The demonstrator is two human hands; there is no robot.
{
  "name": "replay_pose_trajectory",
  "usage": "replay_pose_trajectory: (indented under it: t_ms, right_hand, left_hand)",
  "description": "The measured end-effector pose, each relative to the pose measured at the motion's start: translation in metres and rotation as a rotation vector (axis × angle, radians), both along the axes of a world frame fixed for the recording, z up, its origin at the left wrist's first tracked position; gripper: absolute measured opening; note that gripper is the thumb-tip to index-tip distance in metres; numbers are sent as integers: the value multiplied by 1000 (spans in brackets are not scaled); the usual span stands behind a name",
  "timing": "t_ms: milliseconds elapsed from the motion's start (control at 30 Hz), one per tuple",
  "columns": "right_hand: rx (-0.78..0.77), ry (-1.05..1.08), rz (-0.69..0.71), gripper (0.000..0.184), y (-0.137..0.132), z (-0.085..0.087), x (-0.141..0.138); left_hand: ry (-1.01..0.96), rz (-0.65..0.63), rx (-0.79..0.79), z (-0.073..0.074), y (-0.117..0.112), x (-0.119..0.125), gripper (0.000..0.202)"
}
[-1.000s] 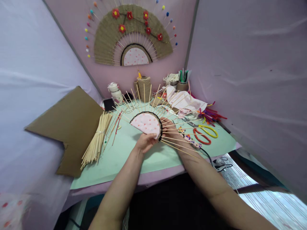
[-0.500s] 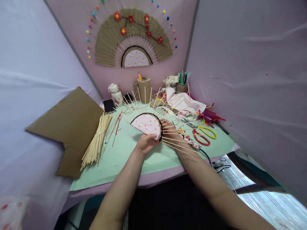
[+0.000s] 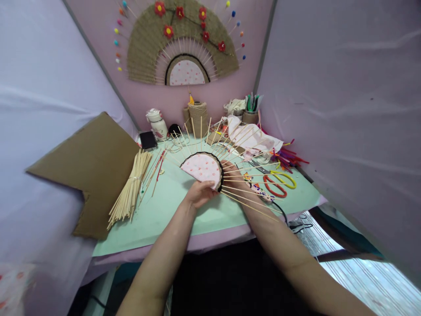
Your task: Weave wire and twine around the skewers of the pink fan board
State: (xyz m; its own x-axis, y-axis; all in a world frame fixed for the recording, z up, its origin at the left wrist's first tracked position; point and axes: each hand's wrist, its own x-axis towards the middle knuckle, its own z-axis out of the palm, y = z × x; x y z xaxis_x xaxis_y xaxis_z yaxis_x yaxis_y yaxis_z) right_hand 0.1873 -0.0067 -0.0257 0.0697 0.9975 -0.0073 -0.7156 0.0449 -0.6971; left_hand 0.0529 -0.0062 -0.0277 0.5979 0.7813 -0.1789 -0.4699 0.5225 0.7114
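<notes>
I hold a half-made fan above the green mat: a pink dotted half disc with a black rim and thin bamboo sticks fanning out of it. My left hand grips the disc's lower straight edge, fingers curled round it. My right hand sits behind the sticks at the disc's right side, fingers closed on the fan; the sticks partly hide it.
A tied bundle of bamboo sticks and a brown cardboard piece lie to the left. Red and yellow scissors, pipe cleaners, white cloth, a twine spool, a phone. A finished fan hangs on the back wall.
The view has tipped down a little; the fan and both hands stay in about the same pose, held just slightly higher on the mat.
</notes>
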Motion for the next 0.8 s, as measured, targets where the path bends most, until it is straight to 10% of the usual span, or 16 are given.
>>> replay_pose_trajectory:
  t_ms: [800]
  right_hand:
    - [-30, -79, -1, 28, 3, -2, 6]
  left_hand:
    - [-29, 112, 2, 3, 1, 3, 45]
